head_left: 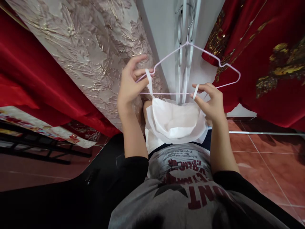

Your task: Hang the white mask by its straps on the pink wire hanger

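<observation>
A pink wire clothes hanger [170,57] hangs by its hook in front of me. Below its bottom bar, a white garment with thin shoulder straps [175,117] spreads over my lap, its neckline open towards me. My left hand [133,78] is at the hanger's left end, pinching one white strap [149,82] around that corner. On the other side, my right hand [208,97] pinches the second strap [195,92] between thumb and fingers, near the bottom bar. That strap sits short of the hanger's right end. The garment's lower part is hidden under its upper layers.
A white metal rack [179,60] stands against the wall behind the hanger. Beige textured fabric [95,41] hangs close on the left, with red cloth [43,73] beyond it. Red garments with gold decoration [262,57] hang on the right, over a red tiled floor [267,159].
</observation>
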Motion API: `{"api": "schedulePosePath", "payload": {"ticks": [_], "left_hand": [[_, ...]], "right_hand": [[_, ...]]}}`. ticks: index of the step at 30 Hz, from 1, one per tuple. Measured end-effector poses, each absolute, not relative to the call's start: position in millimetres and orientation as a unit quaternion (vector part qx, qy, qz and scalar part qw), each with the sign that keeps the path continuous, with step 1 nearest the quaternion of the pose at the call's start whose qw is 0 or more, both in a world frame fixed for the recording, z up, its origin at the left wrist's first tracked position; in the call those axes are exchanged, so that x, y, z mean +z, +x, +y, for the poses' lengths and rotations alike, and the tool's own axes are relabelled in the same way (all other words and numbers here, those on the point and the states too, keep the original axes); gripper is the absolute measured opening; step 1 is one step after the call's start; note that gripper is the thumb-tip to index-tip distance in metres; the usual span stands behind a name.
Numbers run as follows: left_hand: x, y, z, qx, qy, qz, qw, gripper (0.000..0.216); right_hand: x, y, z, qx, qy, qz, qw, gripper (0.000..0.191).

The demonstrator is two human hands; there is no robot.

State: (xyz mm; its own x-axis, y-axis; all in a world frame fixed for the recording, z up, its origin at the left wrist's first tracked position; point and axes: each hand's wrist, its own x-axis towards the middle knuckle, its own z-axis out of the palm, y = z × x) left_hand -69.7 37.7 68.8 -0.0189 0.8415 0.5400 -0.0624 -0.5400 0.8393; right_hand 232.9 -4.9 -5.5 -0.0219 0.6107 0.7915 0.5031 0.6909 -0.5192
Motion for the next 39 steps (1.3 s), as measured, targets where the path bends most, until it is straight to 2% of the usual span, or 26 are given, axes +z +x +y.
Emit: {"api": "schedulePosePath", "payload": {"ticks": [2, 5, 8, 11, 16, 18, 22, 25, 29, 33, 36, 39], "left_hand": [[77, -64, 46, 0.603, 0.626, 0.352, 0.349, 0.034], [72, -68, 55, 0.573, 0.635, 0.386, 0.345, 0.019], [44, -69, 54, 0.627, 0.567, 0.383, 0.373, 0.004], [6, -51, 48, 0.746, 0.429, 0.308, 0.405, 0.017], [-32, -13, 46, 0.765, 0.425, 0.261, 0.408, 0.027], [-33, -9, 48, 0.767, 0.429, 0.270, 0.394, 0.026], [-26, -15, 45, 0.762, 0.427, 0.291, 0.391, 0.022], [-21, -17, 37, 0.757, 0.423, 0.300, 0.398, 0.017], [-18, -14, 32, 0.751, 0.414, 0.312, 0.409, 0.013], [-18, -11, 33, 0.759, 0.399, 0.306, 0.413, 0.010], [-18, -9, 32, 0.757, 0.398, 0.309, 0.417, 0.010], [-18, -9, 28, 0.753, 0.408, 0.310, 0.412, 0.011]], "right_hand": [[-6, 232, -4, 0.044, -0.396, -0.713, 0.578, 0.032], [-8, 232, -4, 0.045, -0.392, -0.719, 0.572, 0.033], [-8, 232, -4, 0.045, -0.390, -0.719, 0.573, 0.031], [-8, 227, -6, 0.041, -0.394, -0.725, 0.564, 0.031], [-12, 218, -6, 0.052, -0.387, -0.741, 0.547, 0.035], [-21, 225, 0, 0.044, -0.400, -0.696, 0.595, 0.041], [-46, 268, 26, -0.023, -0.405, -0.507, 0.760, 0.049], [-46, 309, 40, -0.040, -0.384, -0.474, 0.792, 0.044], [-5, 327, 37, 0.039, -0.410, -0.597, 0.688, 0.024], [47, 303, 22, 0.037, -0.407, -0.669, 0.621, 0.020], [65, 280, 10, -0.048, -0.380, -0.689, 0.615, 0.019], [56, 258, 3, -0.089, -0.329, -0.685, 0.644, 0.018]]}}
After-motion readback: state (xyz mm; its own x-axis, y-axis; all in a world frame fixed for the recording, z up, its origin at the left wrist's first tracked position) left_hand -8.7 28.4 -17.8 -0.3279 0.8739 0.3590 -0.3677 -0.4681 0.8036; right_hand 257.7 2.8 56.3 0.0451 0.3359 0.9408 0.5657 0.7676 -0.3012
